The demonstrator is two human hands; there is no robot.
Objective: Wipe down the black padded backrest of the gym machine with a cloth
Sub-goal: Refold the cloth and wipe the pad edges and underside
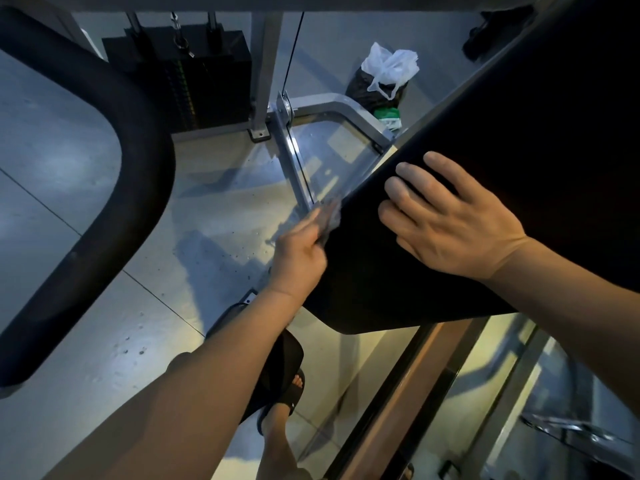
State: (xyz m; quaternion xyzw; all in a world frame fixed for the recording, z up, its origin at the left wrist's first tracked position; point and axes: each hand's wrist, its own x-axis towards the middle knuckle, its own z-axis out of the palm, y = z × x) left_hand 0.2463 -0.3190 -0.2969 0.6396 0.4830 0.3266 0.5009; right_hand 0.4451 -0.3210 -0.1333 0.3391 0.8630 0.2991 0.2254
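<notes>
The left hand (301,251) is gripping a cloth (327,216) against the backrest (485,133) edge while the right hand (446,220) is lying flat on it.

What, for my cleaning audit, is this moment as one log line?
left hand: grips cloth at backrest edge | right hand: flat on backrest | stage: edge wipe
</notes>
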